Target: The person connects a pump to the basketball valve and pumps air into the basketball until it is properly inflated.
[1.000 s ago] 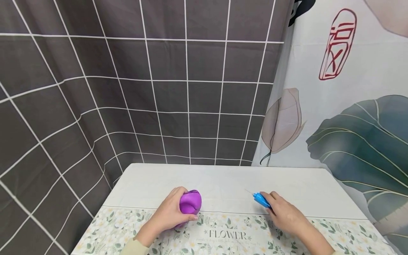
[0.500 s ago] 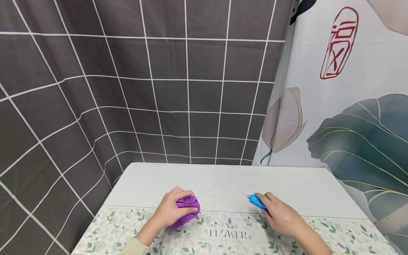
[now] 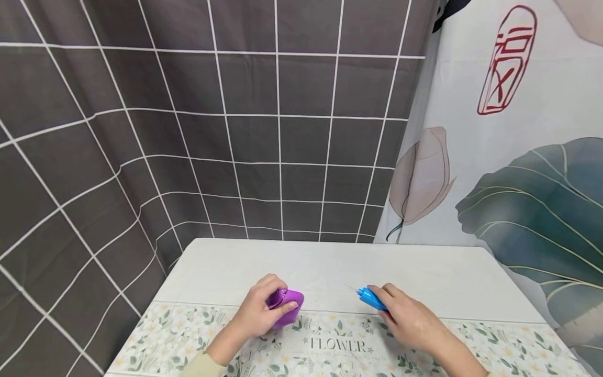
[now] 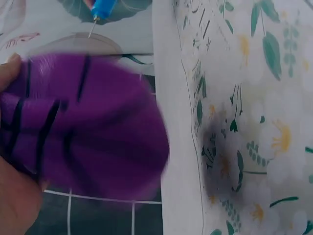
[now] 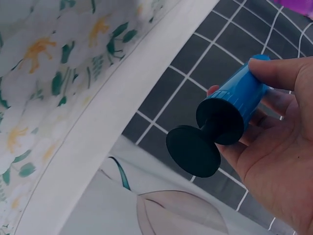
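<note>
My left hand [image 3: 256,311] grips a purple ball [image 3: 293,298] with black lines, which looks soft and partly collapsed. In the left wrist view the ball [image 4: 112,117] is blurred and folded inward between thumb and fingers. To the right, my right hand [image 3: 412,320] holds a small blue ball pump [image 3: 370,298]. A thin needle [image 4: 91,30] sticks out of its front end, pointing left toward the ball with a gap between them. The pump's black handle [image 5: 193,151] sits at the rear end, its disc a short way out from the barrel.
Both hands are over a table [image 3: 226,256] whose cover is white at the back and floral in front, with the printed word FLOWER. Behind it hangs a dark grid curtain [image 3: 301,136]. A white curtain [image 3: 471,157] with leaf prints hangs at the right.
The right hand has moved left with the pump, bringing the needle nearer the ball. The left hand has turned and squeezed the ball, so another folded side shows.
</note>
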The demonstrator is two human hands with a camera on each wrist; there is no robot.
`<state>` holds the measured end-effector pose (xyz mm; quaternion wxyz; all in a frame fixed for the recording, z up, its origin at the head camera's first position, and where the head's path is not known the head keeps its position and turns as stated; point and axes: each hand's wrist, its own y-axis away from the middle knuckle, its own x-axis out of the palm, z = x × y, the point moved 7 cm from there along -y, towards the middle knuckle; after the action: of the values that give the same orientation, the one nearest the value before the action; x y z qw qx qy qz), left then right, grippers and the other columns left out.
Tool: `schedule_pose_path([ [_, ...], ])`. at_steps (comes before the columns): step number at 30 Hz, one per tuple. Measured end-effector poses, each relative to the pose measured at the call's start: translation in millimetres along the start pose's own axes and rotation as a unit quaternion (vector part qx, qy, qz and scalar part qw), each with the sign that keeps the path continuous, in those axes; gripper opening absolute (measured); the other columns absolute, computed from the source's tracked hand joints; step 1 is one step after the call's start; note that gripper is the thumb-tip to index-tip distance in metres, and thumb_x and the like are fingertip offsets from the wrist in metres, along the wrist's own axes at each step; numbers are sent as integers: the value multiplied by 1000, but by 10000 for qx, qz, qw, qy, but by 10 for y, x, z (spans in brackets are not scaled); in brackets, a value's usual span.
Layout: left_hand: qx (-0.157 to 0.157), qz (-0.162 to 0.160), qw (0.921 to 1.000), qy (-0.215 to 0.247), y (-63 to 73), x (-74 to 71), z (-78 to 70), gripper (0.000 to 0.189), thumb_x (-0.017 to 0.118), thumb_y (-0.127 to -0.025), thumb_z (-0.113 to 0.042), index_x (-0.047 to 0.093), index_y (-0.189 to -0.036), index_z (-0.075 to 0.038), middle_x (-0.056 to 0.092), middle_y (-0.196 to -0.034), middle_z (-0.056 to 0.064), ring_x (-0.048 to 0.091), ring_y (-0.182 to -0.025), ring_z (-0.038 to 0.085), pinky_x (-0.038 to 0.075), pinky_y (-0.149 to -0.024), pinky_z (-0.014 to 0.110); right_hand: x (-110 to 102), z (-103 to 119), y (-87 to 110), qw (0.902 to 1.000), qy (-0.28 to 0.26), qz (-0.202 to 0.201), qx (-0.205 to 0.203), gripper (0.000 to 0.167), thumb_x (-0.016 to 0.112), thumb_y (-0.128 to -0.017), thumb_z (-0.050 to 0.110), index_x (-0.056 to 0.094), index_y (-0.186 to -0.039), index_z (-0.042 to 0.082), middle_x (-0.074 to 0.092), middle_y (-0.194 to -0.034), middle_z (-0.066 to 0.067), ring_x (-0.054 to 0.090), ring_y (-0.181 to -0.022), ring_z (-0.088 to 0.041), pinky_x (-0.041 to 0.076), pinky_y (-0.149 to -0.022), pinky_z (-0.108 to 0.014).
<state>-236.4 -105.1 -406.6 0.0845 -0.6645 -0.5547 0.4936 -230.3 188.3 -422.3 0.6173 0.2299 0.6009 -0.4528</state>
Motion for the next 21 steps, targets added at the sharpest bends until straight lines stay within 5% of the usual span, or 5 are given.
schedule_pose_path([
  [7,-268,486,9946,-881,-12,78,-38,21,67,-83,-17,55,-100,-16,54,-94,-10,49,-86,4,44,-74,26,-59,125,-15,9990,46,-231,-391,50,76,-89,11,60,-137,8,61,-107,4,61,-90,-7,59,-74,-32],
  [12,234,505,9901,-1291,-21,111,-97,18,71,-88,-18,63,-104,-14,63,-95,-9,54,-88,6,46,-75,26,-112,186,-12,9972,152,-380,-632,53,77,-88,10,61,-138,12,63,-111,4,64,-95,-9,60,-79,-33],
  [17,833,205,9823,-1663,-32,97,-163,18,79,-81,-19,70,-97,-16,69,-88,-9,56,-79,4,47,-70,21,-191,253,-19,9922,364,-749,-931,58,80,-85,9,61,-139,18,66,-112,5,64,-98,-11,59,-85,-34],
  [21,987,289,9753,-1953,-50,101,-224,23,84,-76,-15,74,-97,-14,71,-87,-7,58,-78,6,49,-70,20,-245,322,-23,9844,472,-1123,-1267,63,82,-80,5,63,-138,20,67,-111,7,62,-96,-11,58,-83,-34],
])
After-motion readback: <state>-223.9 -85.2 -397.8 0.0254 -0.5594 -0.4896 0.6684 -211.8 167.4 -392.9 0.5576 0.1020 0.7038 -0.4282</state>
